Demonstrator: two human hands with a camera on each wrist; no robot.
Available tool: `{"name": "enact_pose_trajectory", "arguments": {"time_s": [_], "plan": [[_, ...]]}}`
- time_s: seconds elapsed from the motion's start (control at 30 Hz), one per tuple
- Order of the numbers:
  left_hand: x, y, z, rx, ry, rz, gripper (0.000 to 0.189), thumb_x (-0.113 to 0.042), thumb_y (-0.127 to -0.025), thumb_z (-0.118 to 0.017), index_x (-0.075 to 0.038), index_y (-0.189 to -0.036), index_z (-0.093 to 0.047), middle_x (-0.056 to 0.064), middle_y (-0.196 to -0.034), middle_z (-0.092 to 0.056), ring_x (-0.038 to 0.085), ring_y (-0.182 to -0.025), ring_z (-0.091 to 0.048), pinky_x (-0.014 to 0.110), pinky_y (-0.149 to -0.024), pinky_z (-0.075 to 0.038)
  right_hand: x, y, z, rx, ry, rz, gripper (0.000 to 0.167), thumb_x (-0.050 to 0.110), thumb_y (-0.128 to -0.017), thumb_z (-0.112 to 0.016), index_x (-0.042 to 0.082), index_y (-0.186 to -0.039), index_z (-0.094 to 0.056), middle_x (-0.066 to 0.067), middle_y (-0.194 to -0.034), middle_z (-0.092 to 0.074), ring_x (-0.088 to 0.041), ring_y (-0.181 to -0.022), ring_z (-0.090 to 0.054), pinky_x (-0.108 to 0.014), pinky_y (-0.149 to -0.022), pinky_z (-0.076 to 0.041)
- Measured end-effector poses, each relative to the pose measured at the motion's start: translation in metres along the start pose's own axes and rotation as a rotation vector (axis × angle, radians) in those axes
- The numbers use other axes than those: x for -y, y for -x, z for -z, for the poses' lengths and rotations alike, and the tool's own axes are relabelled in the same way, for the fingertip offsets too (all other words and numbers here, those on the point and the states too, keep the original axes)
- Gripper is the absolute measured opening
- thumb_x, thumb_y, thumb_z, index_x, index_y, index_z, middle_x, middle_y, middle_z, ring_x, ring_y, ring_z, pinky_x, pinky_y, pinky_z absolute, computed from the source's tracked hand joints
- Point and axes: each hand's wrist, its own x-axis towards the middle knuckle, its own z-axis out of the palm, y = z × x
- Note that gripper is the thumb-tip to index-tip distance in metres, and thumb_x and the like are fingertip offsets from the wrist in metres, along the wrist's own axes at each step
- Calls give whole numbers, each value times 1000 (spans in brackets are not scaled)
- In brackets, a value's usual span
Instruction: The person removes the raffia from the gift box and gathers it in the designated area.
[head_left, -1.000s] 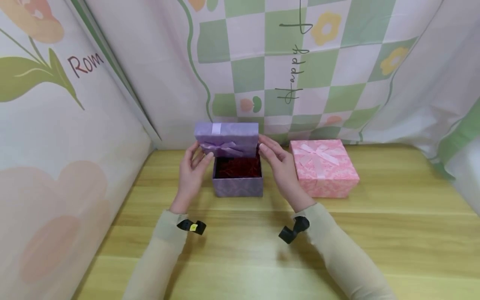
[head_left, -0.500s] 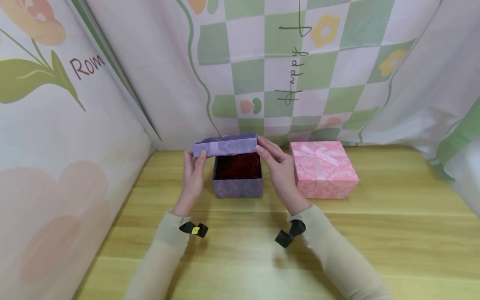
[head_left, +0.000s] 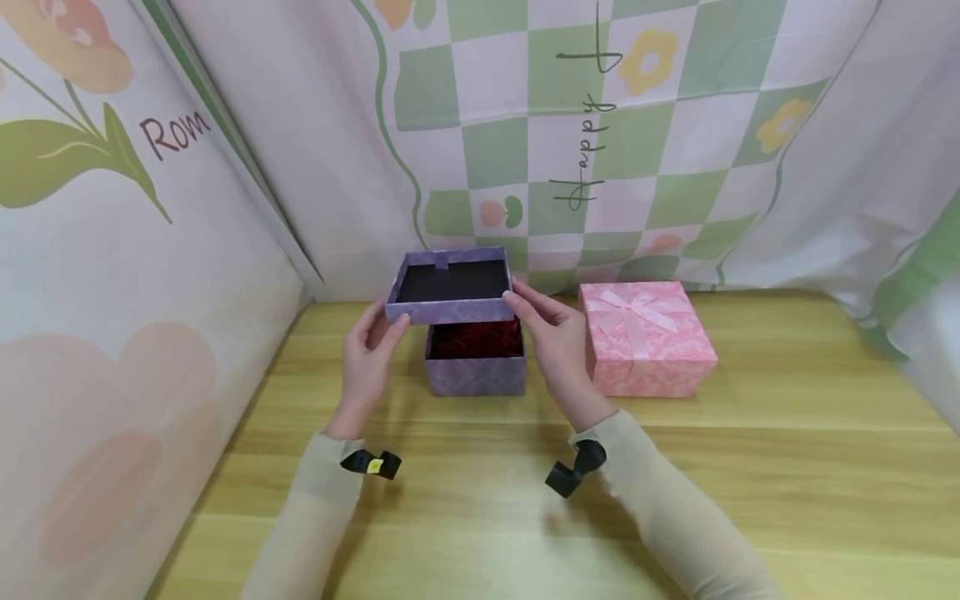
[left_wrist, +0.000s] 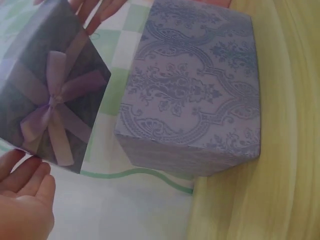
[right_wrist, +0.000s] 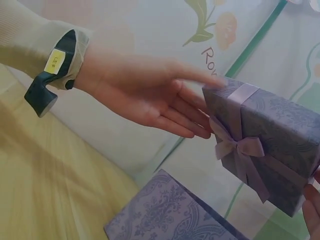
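Purple lid [head_left: 450, 312] is up in the air between both hands, above the rear part of the purple box [head_left: 476, 377]. Left wrist view shows a gap between the two, no contact.

Left hand [head_left: 367, 358] grips the lid's left end: thumb on the near side wall by the corner, other fingers at the end and partly hidden behind it. Right hand [head_left: 557, 346] grips the right end: thumb at the near right corner, fingers along that end. So the lid sits between the two sets of fingers, held at both ends.

Lid is tilted, dark inside facing the head camera; purple bow [left_wrist: 55, 100] on the outer face, seen from both wrist views.

Box stands upright on the wooden table [head_left: 465, 517], uncovered, dark red filling [head_left: 476, 340] inside. Pink box [head_left: 648, 367] with its lid on and a pink bow [head_left: 632, 307] stands to the right, near the right hand. Black strap [head_left: 372, 464] on left wrist, another on the right. Patterned curtain [head_left: 491, 150] behind.
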Motion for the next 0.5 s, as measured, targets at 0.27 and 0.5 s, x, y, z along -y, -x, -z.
{"name": "enact_pose_trajectory", "arguments": {"time_s": [0.27, 0.5], "plan": [[0, 0, 6, -88, -120, 32, 39, -20, -107, -56, 5, -137, -61, 17, -140, -59, 21, -129, -52, 34, -107, -42, -8, 0, -3, 98, -23, 22, 42, 32, -89, -83, 21, -128, -74, 6, -126, -70, -9, -123, -59, -27, -101, -48], [-6, -1, 14, -81, -210, -1, 45, -27, -110, -49, -2, -147, -52, 11, -142, -49, 23, -131, -45, 37, -111, -36, -8, -2, -16, 185, -56, 86, 42, 17, -92, -79, 15, -133, -70, 2, -133, -66, -11, -124, -59, -27, -98, -50]]}}
